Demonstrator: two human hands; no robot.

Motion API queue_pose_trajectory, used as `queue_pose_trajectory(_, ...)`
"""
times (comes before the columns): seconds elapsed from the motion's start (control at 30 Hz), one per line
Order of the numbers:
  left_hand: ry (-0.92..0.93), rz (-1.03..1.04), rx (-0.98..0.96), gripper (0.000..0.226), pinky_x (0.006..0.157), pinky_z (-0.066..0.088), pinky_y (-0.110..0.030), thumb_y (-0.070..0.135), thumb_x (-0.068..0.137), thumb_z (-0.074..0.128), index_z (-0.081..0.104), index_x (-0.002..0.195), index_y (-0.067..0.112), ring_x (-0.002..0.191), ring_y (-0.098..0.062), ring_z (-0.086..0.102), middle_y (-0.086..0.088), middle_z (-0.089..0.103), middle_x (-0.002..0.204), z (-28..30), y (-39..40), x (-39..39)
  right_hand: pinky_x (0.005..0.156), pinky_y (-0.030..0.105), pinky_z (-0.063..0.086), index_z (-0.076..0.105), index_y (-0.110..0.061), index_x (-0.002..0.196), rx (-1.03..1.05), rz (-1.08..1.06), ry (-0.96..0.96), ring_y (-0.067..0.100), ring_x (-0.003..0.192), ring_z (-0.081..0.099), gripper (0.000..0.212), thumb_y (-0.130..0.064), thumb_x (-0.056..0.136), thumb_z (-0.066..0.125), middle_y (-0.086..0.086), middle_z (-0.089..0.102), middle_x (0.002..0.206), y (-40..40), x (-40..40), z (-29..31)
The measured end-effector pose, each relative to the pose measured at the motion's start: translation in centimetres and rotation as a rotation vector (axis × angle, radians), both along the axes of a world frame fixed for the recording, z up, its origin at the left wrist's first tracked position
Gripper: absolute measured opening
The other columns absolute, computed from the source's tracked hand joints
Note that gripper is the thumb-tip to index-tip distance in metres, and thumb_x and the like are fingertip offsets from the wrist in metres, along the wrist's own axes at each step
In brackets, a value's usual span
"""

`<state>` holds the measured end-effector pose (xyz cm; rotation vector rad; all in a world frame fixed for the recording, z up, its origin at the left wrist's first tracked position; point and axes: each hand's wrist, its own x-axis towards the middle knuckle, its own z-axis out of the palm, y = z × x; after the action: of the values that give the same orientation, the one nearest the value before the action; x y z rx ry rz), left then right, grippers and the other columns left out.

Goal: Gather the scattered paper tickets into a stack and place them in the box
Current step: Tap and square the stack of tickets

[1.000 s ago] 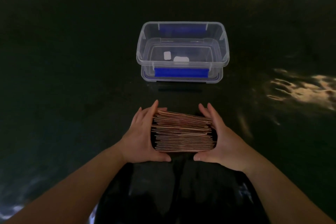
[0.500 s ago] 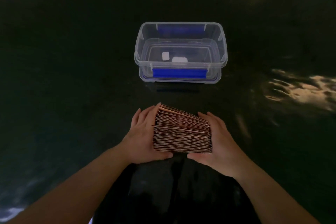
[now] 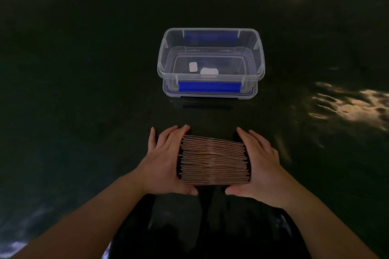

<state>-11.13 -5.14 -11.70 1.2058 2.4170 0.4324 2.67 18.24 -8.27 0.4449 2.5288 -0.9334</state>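
Now the ticket stack [image 3: 213,161] sits level again, no longer tilted as half a second ago. Left hand [image 3: 166,164] and right hand [image 3: 261,166] clamp its two ends; the clear box [image 3: 210,79] waits open, well beyond the fingertips: stack squared, judged ready for the carry

I see the tickets [image 3: 213,161] gathered into one thick stack of thin brownish paper slips, edges facing me and a little ragged, sitting at the near middle of the dark bench [image 3: 84,90]. Well beyond it stands the box [image 3: 211,62], a clear plastic tub with blue clips on its near and far sides, open at the top, upright, with two small white pieces on its floor.
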Motion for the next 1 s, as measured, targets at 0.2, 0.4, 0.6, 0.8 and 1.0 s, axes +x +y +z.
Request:
queue_pose_trajectory(0.2, -0.012, 0.012, 0.029, 0.137, 0.118, -0.023, -0.053, 0.082, 0.058, 0.066, 0.006, 0.161, 0.015, 0.156, -0.021, 0.006, -0.001, 0.019, 0.166, -0.1, 0.9, 0.3, 0.118, 0.043, 0.008, 0.003, -0.034, 0.151, 0.011, -0.021, 0.070, -0.018, 0.120, -0.004, 0.123, -0.058, 0.061, 0.083, -0.039, -0.006, 0.134, -0.7, -0.8, 0.3)
queue_pose_trajectory(0.4, -0.025, 0.007, 0.018, 0.139, 0.120, -0.022, -0.053, 0.082, 0.057, 0.068, 0.003, 0.161, 0.017, 0.156, -0.018, 0.002, 0.001, 0.016, 0.167, 0.0, 0.8, 0.2, 0.118, 0.045, 0.010, -0.008, -0.040, 0.151, -0.011, -0.008, -0.003, -0.009, 0.127, 0.001, 0.136, -0.060, 0.055, 0.085, -0.033, -0.007, 0.141, 0.0, -0.8, 0.3)
queue_pose_trajectory(0.6, 0.015, -0.003, 0.022, 0.133, 0.118, -0.020, -0.055, 0.082, 0.060, 0.067, 0.008, 0.159, 0.016, 0.155, -0.021, 0.006, -0.002, 0.021, 0.165, -0.6, 0.9, 0.5, 0.119, 0.041, 0.004, 0.000, -0.030, 0.153, 0.055, 0.005, 0.070, -0.013, 0.126, -0.009, 0.125, -0.066, 0.062, 0.078, -0.034, -0.009, 0.139, -0.8, -0.5, -0.4)
queue_pose_trajectory(0.8, -0.022, -0.001, 0.113, 0.118, 0.120, 0.000, -0.072, 0.078, 0.065, 0.069, 0.016, 0.153, 0.021, 0.154, -0.022, 0.016, 0.000, 0.033, 0.158, -0.6, 0.6, 0.7, 0.118, 0.041, 0.009, 0.015, -0.031, 0.149, -0.017, -0.031, 0.171, -0.022, 0.118, -0.013, 0.113, -0.057, 0.063, 0.084, -0.042, 0.005, 0.123, -0.9, -0.3, -0.3)
queue_pose_trajectory(1.0, -0.556, 0.117, 0.343, 0.099, 0.113, 0.044, -0.049, 0.042, 0.062, 0.091, 0.031, 0.141, 0.047, 0.138, -0.015, 0.050, 0.011, 0.049, 0.144, 3.6, 0.3, 0.2, 0.098, 0.026, 0.045, 0.034, -0.056, 0.117, -0.371, -0.260, 0.105, -0.006, 0.118, 0.049, 0.092, -0.043, 0.049, 0.094, -0.028, 0.046, 0.129, -0.7, 0.3, 1.9)
